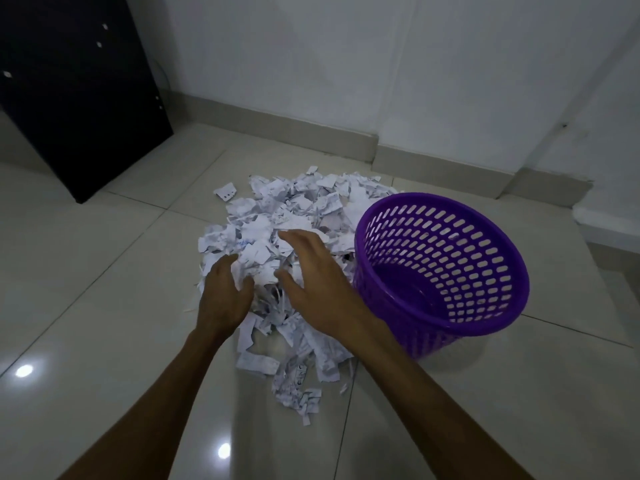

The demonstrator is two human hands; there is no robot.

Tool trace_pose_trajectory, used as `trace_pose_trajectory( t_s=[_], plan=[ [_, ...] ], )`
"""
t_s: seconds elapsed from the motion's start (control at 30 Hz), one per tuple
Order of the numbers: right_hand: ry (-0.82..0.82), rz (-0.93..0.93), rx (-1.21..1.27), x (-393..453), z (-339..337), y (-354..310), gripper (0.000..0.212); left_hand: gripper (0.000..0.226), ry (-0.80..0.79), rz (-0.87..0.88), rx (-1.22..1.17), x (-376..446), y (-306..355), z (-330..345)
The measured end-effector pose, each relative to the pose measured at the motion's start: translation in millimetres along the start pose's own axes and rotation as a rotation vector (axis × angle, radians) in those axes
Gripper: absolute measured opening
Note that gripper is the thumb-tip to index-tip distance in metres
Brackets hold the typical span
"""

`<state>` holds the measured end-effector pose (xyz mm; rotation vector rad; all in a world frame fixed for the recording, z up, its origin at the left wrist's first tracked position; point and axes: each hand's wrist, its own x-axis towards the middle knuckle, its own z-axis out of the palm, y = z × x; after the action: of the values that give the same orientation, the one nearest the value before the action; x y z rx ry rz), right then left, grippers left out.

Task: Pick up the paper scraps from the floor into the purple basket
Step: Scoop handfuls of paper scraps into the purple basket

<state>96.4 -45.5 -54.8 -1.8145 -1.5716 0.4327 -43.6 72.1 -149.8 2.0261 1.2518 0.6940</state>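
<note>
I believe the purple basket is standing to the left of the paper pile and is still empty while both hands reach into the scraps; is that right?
Not quite: the head view shows the purple basket standing to the right of the paper pile, not the left. The rest holds: the basket looks empty, and the left hand and right hand both reach into the scraps.

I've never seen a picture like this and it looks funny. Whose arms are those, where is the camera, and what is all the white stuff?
The camera sits on a person's head, looking down, so you see their own arms. The left hand curls its fingers into a heap of torn paper scraps on the tiled floor. The right hand is spread open over the heap and holds nothing. Beside the heap stands a purple basket. It looks empty. A dark cabinet stands by the wall.
</note>
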Motion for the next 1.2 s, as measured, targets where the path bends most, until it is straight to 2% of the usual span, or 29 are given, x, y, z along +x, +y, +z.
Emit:
trace_pose_trajectory(
  t_s=[0.1, 0.23, 0.3, 0.4, 0.47, 0.6, 0.77, 0.93, 1.07, 1.1, 1.2],
  plan=[
    [-0.054, 0.18, 0.005, 9.0, 32.3, 30.2, 0.07, 0.055, 0.017, 0.025, -0.04, 0.0, -10.4, 1.2],
    [-0.026, 0.472, -0.096, 18.9, 57.8, 66.0, 0.106, 0.061, 0.006, -0.023, -0.088, 5.3, -30.4, 7.2],
    [0.025, 0.562, 0.013, 21.7, 65.5, 74.5, 0.12, 0.06, -0.038, -0.035, -0.118, 6.6, -31.7, 11.2],
    [0.019, 0.586, 0.244, 23.3, 78.0, 77.7, 0.128, 0.055, -0.105, -0.067, -0.178, 8.9, -28.1, 17.0],
    [0.012, 0.612, 0.362, 25.8, 85.8, 76.2, 0.126, 0.05, -0.131, -0.105, -0.232, 9.9, -22.7, 20.3],
    [0.068, 0.576, 0.427, 35.1, 105.5, 77.4, 0.114, 0.038, -0.165, -0.147, -0.307, 10.7, -20.0, 27.1],
    [0.097, 0.543, 0.478, 37.0, 118.2, 76.2, 0.099, 0.052, -0.183, -0.127, -0.357, 5.6, -27.2, 31.8],
    [0.223, 0.583, 0.597, 36.0, 118.4, 77.4, 0.066, 0.051, -0.204, -0.165, -0.39, -1.1, -23.1, 30.2],
    [0.218, 0.607, 0.652, 35.9, 111.1, 73.2, 0.045, 0.052, -0.174, -0.161, -0.429, -6.4, -10.6, 21.7],
    [0.225, 0.6, 0.666, 35.5, 108.3, 69.6, 0.044, 0.052, -0.163, -0.151, -0.434, -7.9, -5.9, 17.9],
    [0.234, 0.583, 0.687, 37.2, 94.9, 55.2, 0.059, 0.047, -0.126, -0.125, -0.452, -8.5, 9.6, 6.3]
  ],
)
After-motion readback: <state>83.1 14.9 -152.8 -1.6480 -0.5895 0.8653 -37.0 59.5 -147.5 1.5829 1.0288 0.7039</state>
